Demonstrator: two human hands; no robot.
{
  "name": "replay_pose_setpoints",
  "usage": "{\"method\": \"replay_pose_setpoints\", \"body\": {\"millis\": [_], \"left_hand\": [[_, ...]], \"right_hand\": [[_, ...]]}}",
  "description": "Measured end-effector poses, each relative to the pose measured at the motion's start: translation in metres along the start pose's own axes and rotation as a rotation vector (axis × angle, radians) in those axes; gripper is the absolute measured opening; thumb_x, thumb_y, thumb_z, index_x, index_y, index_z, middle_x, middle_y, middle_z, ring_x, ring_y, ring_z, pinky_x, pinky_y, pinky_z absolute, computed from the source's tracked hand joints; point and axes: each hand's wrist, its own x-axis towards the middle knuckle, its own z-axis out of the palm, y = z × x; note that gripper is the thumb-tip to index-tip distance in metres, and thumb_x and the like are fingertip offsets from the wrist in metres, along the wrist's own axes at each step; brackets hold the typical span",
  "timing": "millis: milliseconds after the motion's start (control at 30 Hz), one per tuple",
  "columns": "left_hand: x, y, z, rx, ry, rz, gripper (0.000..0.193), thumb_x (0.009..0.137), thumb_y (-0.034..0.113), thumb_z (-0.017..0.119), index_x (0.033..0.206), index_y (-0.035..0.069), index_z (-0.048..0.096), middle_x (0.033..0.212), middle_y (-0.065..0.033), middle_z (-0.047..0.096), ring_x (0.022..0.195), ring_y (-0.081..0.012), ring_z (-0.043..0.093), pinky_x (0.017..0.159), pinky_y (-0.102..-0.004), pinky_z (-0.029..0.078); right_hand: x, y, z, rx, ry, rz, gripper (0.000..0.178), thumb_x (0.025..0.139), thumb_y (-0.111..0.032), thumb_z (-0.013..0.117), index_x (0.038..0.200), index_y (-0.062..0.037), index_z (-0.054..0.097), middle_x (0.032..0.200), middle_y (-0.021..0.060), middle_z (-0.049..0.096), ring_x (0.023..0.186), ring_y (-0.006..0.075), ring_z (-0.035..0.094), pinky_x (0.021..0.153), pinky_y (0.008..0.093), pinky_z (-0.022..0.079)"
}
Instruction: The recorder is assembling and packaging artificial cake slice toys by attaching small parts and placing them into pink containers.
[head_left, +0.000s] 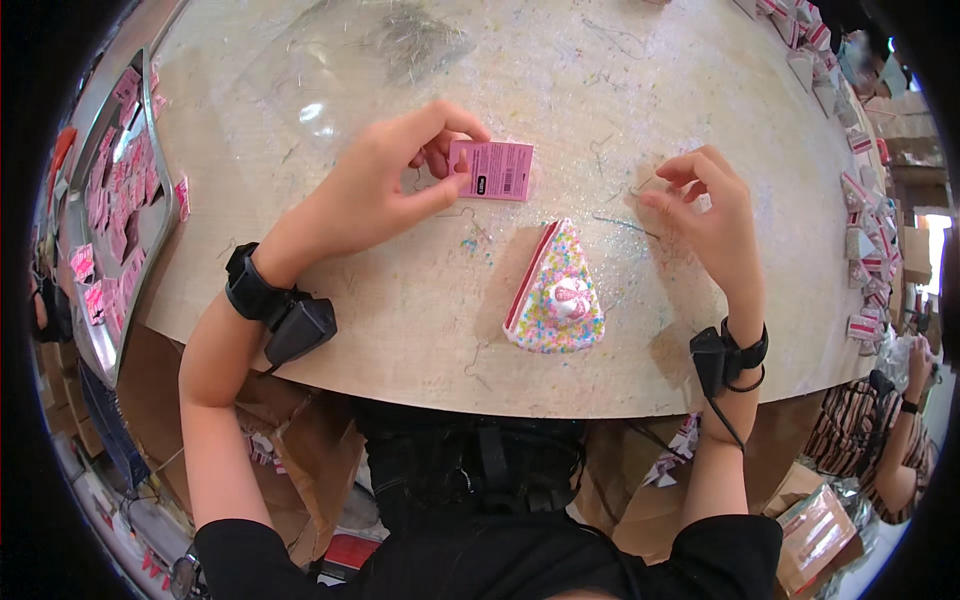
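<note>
My left hand (pixel 375 180) is closed on the edge of a small pink cardboard tag (pixel 507 172) with dark print and a barcode, pinched between thumb and fingers. To the right, my right hand (pixel 705 200) pinches a thin wire hook (pixel 641 188), which shows only faintly at the fingertips. Between the hands and nearer to me lies a cake-slice ornament (pixel 575 265). It has a white top with pastel sprinkles, a pink-and-white topping and a red side; its narrow tip points away from me. Neither hand touches it.
A metal tray (pixel 140 250) of pink tags stands at the left edge. Loose wire hooks (pixel 478 372) and glitter are scattered over the table (pixel 420 330). A clear plastic bag (pixel 320 90) with wires lies far left. Many ornaments (pixel 870 250) line the right edge, near another person (pixel 870 430).
</note>
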Motion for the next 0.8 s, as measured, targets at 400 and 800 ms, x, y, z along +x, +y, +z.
{"method": "replay_pose_setpoints", "body": {"millis": [400,800], "left_hand": [[0.0,-0.001,0.003,-0.003,0.019,-0.005,0.032,0.082,0.0,0.062,0.113,0.004,0.056,0.091,-0.0001,0.058,0.079,-0.0066,0.051,0.071,-0.0217,0.043],[-0.003,0.002,-0.005,0.03,0.006,-0.015,0.033,0.083,0.001,0.062,0.115,0.004,0.056,0.092,-0.0001,0.058,0.079,-0.0071,0.052,0.072,-0.0224,0.043]], "right_hand": [[-0.009,-0.012,0.014,-0.204,0.145,0.097,0.028,0.071,-0.023,0.079,0.085,-0.0013,0.068,0.082,0.0111,0.061,0.08,0.0274,0.057,0.072,0.0362,0.045],[-0.003,-0.009,0.021,0.031,0.09,0.164,0.021,0.076,-0.012,0.078,0.086,-0.001,0.063,0.089,0.0057,0.065,0.08,0.0135,0.059,0.07,0.0261,0.045]]}}
